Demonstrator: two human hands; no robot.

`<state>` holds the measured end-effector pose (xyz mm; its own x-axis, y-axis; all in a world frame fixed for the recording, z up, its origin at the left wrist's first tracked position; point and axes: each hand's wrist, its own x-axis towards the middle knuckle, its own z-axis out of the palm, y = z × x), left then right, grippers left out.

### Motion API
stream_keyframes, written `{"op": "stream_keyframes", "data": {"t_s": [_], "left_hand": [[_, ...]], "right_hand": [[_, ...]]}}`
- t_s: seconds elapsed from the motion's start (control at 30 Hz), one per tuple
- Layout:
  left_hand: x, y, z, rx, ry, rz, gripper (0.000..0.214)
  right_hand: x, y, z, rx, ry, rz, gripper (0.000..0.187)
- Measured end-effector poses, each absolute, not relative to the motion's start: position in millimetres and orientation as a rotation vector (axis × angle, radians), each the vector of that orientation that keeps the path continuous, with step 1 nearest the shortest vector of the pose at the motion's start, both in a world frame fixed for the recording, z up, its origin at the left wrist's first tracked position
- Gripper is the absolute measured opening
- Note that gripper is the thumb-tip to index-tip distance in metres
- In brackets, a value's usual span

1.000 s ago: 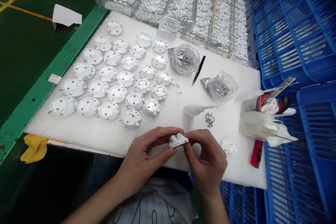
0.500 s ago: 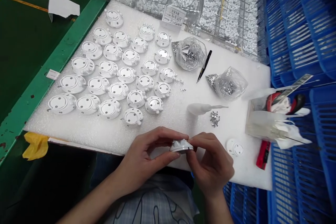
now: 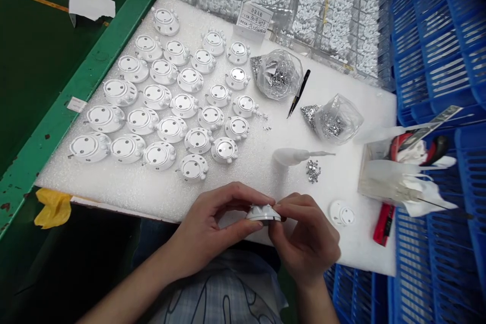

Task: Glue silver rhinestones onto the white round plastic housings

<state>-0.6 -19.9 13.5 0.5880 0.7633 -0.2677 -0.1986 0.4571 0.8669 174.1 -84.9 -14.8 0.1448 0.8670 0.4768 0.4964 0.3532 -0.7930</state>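
Above the near edge of the foam-covered tabletop [image 3: 243, 185], the left hand [image 3: 205, 233] and right hand [image 3: 307, 240] both pinch a white round housing [image 3: 263, 212] by fingertip, seemingly working its rim, which calls for a steady, fine grip.

Left hand [image 3: 207, 230], right hand [image 3: 309, 243]: fingertips together.

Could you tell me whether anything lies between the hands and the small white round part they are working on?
Nothing visible does. The left hand and the right hand both pinch the white round part directly with their fingertips, over the near edge of the foam sheet.
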Motion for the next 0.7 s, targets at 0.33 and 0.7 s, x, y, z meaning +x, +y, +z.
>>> {"op": "stream_keyframes", "data": {"t_s": [0.33, 0.7], "left_hand": [[-2.8, -22.1, 7.4, 0.993, 0.667, 0.635, 0.023], [-3.7, -21.9, 6.0, 1.066, 0.651, 0.641, 0.026]], "right_hand": [[173.3, -85.3, -13.2, -1.263, -1.495, 0.374, 0.028], [173.5, -85.5, -13.7, -1.226, -1.518, 0.331, 0.030]]}}
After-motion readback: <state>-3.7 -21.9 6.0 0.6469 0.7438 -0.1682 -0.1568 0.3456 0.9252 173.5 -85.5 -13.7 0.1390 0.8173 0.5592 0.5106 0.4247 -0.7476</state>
